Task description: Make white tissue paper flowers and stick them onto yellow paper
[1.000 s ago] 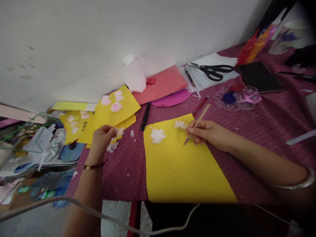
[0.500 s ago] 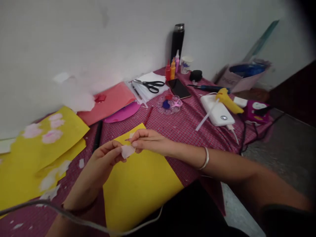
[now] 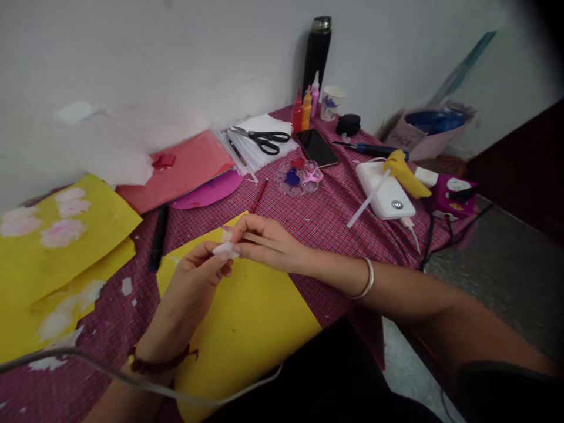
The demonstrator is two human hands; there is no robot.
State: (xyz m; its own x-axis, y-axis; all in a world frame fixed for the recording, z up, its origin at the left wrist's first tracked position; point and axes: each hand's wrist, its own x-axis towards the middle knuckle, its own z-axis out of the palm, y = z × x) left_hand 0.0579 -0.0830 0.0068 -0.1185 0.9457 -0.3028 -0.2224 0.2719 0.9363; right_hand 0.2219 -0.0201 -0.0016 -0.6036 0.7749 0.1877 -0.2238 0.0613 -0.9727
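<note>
A small white scrap of thin paper point(image 3: 226, 251) is pinched between the thumb and fingers of my left hand point(image 3: 194, 288). My right hand point(image 3: 273, 244) is closed close beside it, with its fingertips at the scrap's right edge. A thin pale stick point(image 3: 264, 241) lies in the right hand's grip; its far end is mostly hidden by the fingers. Both hands are above a yellow sheet point(image 3: 251, 329) that lies at the table's front edge.
Yellow sheets with pink paper blossoms point(image 3: 64, 233) lie left. Behind are a red folder point(image 3: 189, 167), scissors point(image 3: 264, 140), a paint palette point(image 3: 299, 176), paint bottles point(image 3: 306, 111) and a phone point(image 3: 316, 147). A power bank point(image 3: 385, 191) stands right. A cable point(image 3: 101, 373) crosses the foreground.
The view has shifted a little, so the background sits higher and more to the left. The paper scrap looks narrower and more folded between my fingers, and my hands have drawn closer together.
</note>
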